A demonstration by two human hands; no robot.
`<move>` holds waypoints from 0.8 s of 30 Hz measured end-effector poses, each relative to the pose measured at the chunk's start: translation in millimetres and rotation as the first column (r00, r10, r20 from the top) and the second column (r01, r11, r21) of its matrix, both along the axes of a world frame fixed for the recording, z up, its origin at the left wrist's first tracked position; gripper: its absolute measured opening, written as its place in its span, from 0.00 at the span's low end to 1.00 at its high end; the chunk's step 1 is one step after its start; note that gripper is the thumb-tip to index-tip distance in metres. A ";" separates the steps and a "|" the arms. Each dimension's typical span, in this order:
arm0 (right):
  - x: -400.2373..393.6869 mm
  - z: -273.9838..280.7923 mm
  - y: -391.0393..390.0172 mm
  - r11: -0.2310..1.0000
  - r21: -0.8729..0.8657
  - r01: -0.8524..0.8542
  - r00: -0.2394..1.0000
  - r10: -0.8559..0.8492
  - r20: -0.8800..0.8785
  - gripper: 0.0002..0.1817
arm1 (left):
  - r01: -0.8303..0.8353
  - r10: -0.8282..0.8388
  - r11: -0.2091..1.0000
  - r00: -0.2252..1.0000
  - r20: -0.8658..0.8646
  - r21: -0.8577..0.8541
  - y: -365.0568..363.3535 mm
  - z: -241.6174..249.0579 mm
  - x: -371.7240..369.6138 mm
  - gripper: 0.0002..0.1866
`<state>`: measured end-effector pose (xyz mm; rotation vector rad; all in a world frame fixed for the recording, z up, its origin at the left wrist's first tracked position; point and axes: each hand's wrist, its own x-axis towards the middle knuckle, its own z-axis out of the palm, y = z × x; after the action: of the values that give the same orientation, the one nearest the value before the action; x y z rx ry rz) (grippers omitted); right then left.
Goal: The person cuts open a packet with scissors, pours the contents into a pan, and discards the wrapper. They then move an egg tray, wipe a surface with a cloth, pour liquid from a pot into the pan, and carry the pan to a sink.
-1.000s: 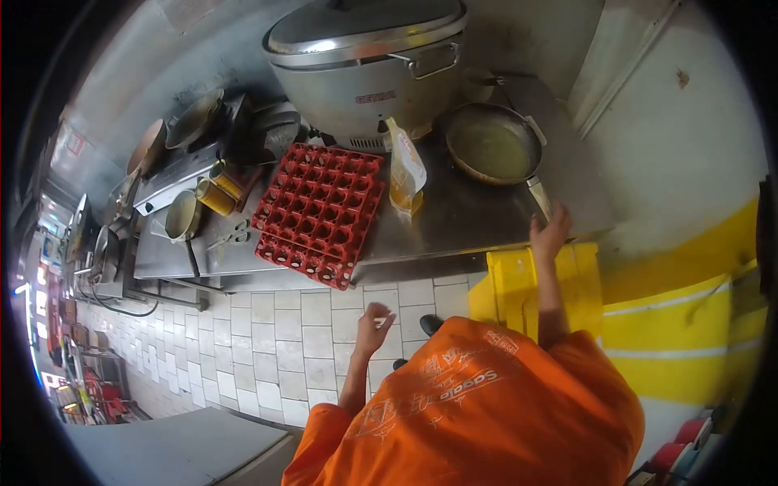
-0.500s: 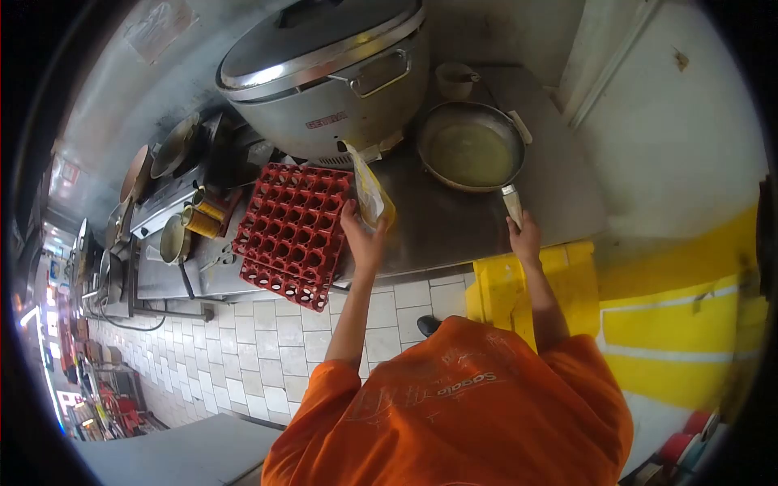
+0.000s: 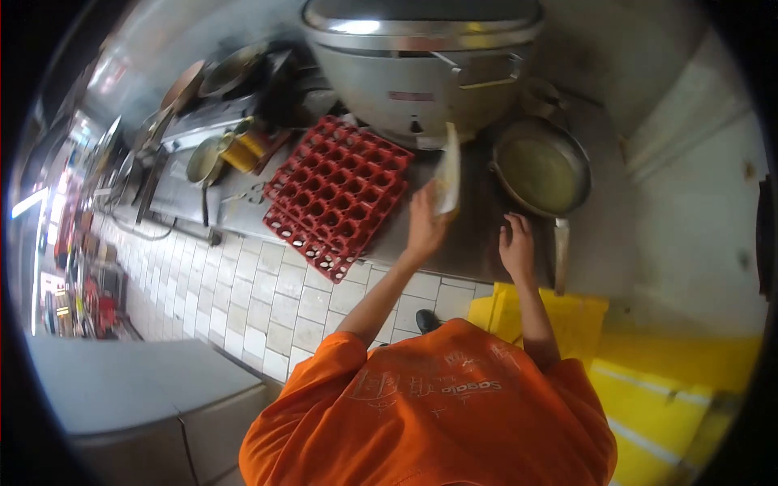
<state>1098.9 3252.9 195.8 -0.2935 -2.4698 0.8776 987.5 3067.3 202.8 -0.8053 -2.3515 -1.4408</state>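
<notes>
My left hand (image 3: 427,223) is closed around a thin, pale yellow-and-white packet (image 3: 448,174), held upright above the steel counter; motion blurs it and its contents cannot be made out. Just below the frying pan (image 3: 541,166), my right hand (image 3: 517,241) hovers with its fingers apart and nothing in them. The pan rests on the counter with a shallow layer of yellowish liquid inside. Its light handle (image 3: 561,255) points toward me, to the right of that hand and apart from it. Left of the packet lie stacked red egg trays (image 3: 336,186) with their cups showing.
A large lidded rice cooker (image 3: 413,89) stands behind the trays. A small container (image 3: 539,97) sits behind the pan. Yellow cans (image 3: 241,150) and a small pan (image 3: 204,162) are at the left, beside the stove. Yellow crates (image 3: 547,312) stand below the counter's front edge.
My right hand has let go of the frying pan's handle and moved left of it. My left hand still holds the packet. The view has turned left, so the counter items appear farther right.
</notes>
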 end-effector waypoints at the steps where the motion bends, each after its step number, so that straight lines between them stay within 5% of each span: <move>1: -19.7 -5.6 -3.4 0.999 0.005 -0.047 0.999 0.047 -0.006 0.15 | 0.019 -0.019 1.000 1.000 0.001 -0.007 3.1 -1.0 -0.3 0.35; 4: -82.7 -35.8 -5.0 0.988 0.093 -0.127 0.990 0.121 0.067 0.19 | 0.065 -0.072 0.997 0.987 0.141 0.049 13.8 9.5 1.5 0.35; 7: -139.3 -98.1 31.8 0.945 0.159 -0.286 0.917 0.222 0.331 0.28 | 0.071 -0.085 0.994 0.979 0.183 0.078 22.4 8.5 -3.3 0.35; 8: -132.4 -47.2 14.3 0.948 0.127 -0.291 0.910 0.233 0.342 0.30 | 0.065 -0.074 0.996 0.981 0.178 0.058 24.7 6.9 -6.6 0.36; 10: -154.2 -122.3 49.3 0.944 0.111 -0.311 0.927 0.276 0.254 0.32 | 0.038 -0.051 0.996 0.983 0.177 0.076 28.4 6.3 -8.6 0.36; 11: -150.9 -114.2 43.4 0.950 -0.185 -0.251 0.914 0.295 0.277 0.34 | 0.039 -0.054 0.995 0.982 0.180 0.086 25.7 8.8 -6.1 0.37; 12: -140.8 -106.0 40.0 0.928 -0.166 -0.334 0.928 0.355 0.117 0.33 | 0.009 -0.026 0.996 0.981 0.193 0.089 20.2 10.2 -1.2 0.37; 14: -121.4 -35.6 7.6 0.928 -0.285 -0.240 0.937 0.298 0.183 0.29 | 0.033 -0.041 0.998 0.984 0.171 0.050 5.7 22.8 6.3 0.40; 16: -112.3 -27.8 -0.3 0.947 -0.216 -0.238 0.946 0.276 0.171 0.27 | 0.008 -0.015 0.999 0.988 0.153 0.050 -26.7 33.1 16.3 0.38; 18: -100.6 -36.8 -0.7 0.965 -0.144 -0.221 0.959 0.242 0.149 0.25 | -0.162 0.161 0.986 0.986 0.053 0.025 -68.7 35.4 25.6 0.35; 20: -86.5 -54.9 6.5 0.944 0.225 -0.243 0.968 0.220 0.121 0.19 | -0.359 0.341 0.924 0.929 0.140 0.134 -118.3 26.8 31.8 0.29; 21: -76.0 -49.7 -2.5 0.940 0.224 -0.257 0.964 0.232 0.129 0.19 | -0.477 0.468 0.876 0.877 0.107 0.076 -148.3 24.1 32.3 0.27; 23: -45.6 -18.9 -38.8 0.982 0.166 -0.088 0.996 0.087 0.015 0.14 | -0.650 0.575 0.741 0.745 0.340 0.171 -201.0 26.4 28.5 0.22; 24: -30.0 -8.1 -58.6 0.997 0.064 -0.047 0.996 0.042 0.072 0.11 | -0.714 0.709 0.699 0.699 0.092 0.034 -239.2 2.1 16.7 0.21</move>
<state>1068.8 3194.3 187.7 -0.2514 -2.5743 0.8150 1004.3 2828.1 204.9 0.2127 -2.2412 -1.1798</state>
